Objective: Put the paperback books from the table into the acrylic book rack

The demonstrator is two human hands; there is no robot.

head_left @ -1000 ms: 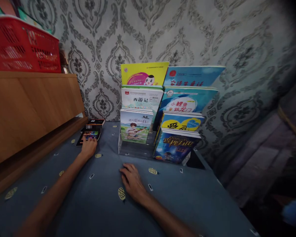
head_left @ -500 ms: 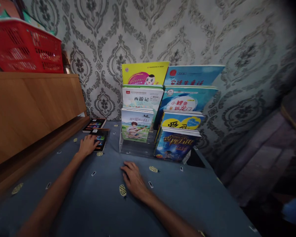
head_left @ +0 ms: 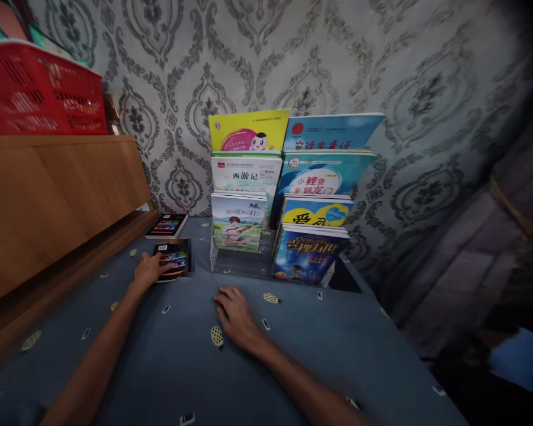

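Observation:
My left hand point(head_left: 149, 270) grips the left edge of a dark paperback book point(head_left: 174, 260), thumb over its cover and the other fingers partly hidden. The book seems slightly tilted; its right part is blurred by a pixelated patch. Just behind it lies a second dark book point(head_left: 167, 225), flat on the tablecloth. My right hand point(head_left: 236, 312) rests palm down on the cloth with nothing in it, fingers loosely stretched. Beyond that hand stands a clear book rack point(head_left: 242, 264) with several rows of books, among them a blue-covered book point(head_left: 305, 255) and a pale-green one point(head_left: 236, 223) in front.
The blue tablecloth point(head_left: 169, 361) has a pineapple print. A wooden cabinet point(head_left: 57, 201) borders the left side, topped by a red plastic basket point(head_left: 44, 89). Patterned wallpaper point(head_left: 182, 77) rises behind the rack. A dark opening point(head_left: 346, 281) lies right of the rack.
My left hand has shifted from lying over the front dark book to gripping its left edge. That book has moved toward me, away from the one behind. The view has swung slightly right.

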